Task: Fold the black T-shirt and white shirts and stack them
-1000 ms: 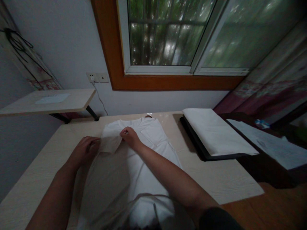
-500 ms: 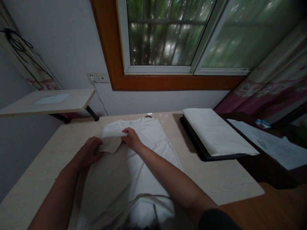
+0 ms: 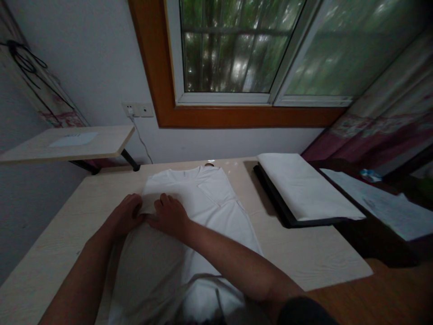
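Note:
A white T-shirt (image 3: pixel 203 216) lies spread on the light wooden table (image 3: pixel 291 257), its neckline toward the wall. One sleeve (image 3: pixel 216 189) is folded inward over the chest at the right. At the shirt's left edge, my left hand (image 3: pixel 126 214) pinches the cloth with closed fingers. Close beside it, my right hand (image 3: pixel 171 217) rests on the shirt, fingers curled and thumb pointing at my left hand. Its fingertips are on the cloth of the left sleeve area, partly hidden by the hand itself.
Folded white cloth (image 3: pixel 304 185) tops a black stack on the table's right side. A raised wooden shelf (image 3: pixel 67 142) with a paper stands at the left. Behind are a wall socket (image 3: pixel 137 109) and a window. A small round object (image 3: pixel 209 164) sits beyond the collar.
My right hand has moved left and toward me, from the raised sleeve cloth to beside my left hand. The sleeve cloth it held up now lies flatter. My left hand stays nearly in place.

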`<action>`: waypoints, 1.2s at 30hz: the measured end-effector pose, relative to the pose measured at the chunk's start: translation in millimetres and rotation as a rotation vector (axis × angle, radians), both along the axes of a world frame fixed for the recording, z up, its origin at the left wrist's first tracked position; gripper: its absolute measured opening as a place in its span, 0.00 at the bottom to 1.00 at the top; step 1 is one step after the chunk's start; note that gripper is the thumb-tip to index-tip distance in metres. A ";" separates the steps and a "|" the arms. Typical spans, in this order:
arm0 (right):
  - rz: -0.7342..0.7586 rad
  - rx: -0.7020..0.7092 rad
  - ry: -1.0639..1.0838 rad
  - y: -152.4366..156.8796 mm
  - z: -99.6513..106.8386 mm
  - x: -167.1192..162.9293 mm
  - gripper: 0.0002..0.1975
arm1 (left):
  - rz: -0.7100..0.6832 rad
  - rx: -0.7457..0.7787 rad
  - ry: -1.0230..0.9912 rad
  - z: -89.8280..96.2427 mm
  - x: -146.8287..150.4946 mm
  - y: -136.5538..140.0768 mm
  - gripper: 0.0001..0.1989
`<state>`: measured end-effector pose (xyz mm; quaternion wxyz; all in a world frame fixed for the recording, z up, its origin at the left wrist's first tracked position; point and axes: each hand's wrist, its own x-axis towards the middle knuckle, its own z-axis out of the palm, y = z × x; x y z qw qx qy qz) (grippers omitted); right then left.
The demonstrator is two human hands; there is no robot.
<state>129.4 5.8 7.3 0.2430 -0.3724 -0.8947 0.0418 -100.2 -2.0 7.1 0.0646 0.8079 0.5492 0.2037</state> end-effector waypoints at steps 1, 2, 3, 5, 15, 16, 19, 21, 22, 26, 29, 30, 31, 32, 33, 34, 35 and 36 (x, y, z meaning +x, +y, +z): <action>-0.015 0.019 -0.016 0.3 1.1 -2.5 0.20 | 0.001 0.002 0.001 0.0 0.3 0.3 0.09; -0.023 0.035 -0.032 1.1 2.4 -4.2 0.18 | -0.003 0.003 0.001 0.0 0.3 0.5 0.09; -0.022 0.049 -0.047 2.3 3.8 -5.0 0.16 | -0.013 0.002 0.002 0.2 0.1 0.6 0.08; -0.004 0.076 -0.075 4.6 6.2 -4.3 0.10 | -0.039 0.004 0.010 0.4 -0.8 0.8 0.07; 0.195 0.231 -0.115 11.4 4.0 14.4 0.08 | -0.122 0.021 0.066 -1.7 -5.8 0.3 0.07; 0.214 0.229 -0.117 11.7 2.8 16.3 0.08 | -0.127 0.024 0.068 -1.6 -6.3 0.1 0.08; 0.259 0.194 -0.140 12.1 -2.5 22.0 0.08 | -0.133 0.032 0.059 -1.3 -6.9 -0.4 0.08; 0.276 0.160 -0.148 12.5 -6.3 26.8 0.07 | -0.132 0.034 0.046 -1.4 -7.2 -0.4 0.08; 0.286 0.145 -0.145 13.0 -7.7 29.9 0.07 | -0.131 0.035 0.039 -1.6 -7.5 -0.2 0.08; 0.326 0.087 -0.051 20.4 -5.8 50.7 0.09 | -0.175 0.055 0.021 -2.3 -10.6 0.2 0.15; 0.275 0.042 0.036 33.3 2.1 77.0 0.12 | -0.214 0.123 0.014 -2.4 -10.1 0.1 0.18; 0.232 0.030 0.043 38.7 4.7 87.4 0.13 | -0.213 0.143 0.021 -2.7 -8.1 0.3 0.18; 0.181 0.020 0.046 44.2 6.7 98.5 0.14 | -0.206 0.163 0.032 -3.4 -5.1 0.6 0.18; 0.118 0.015 0.057 49.6 7.9 109.9 0.15 | -0.195 0.181 0.048 -4.6 -0.9 1.3 0.18; 0.060 0.016 0.061 54.7 8.1 121.6 0.16 | -0.180 0.200 0.068 -6.5 4.2 2.2 0.18; 0.006 0.018 0.060 59.2 7.0 133.3 0.17 | -0.163 0.215 0.092 -9.1 10.1 3.5 0.19; -0.047 0.023 0.056 63.0 4.6 144.9 0.18 | -0.145 0.227 0.117 -12.2 16.4 5.0 0.19; -0.096 0.023 0.045 65.9 1.1 156.3 0.20 | -0.125 0.233 0.143 -15.8 22.9 6.6 0.21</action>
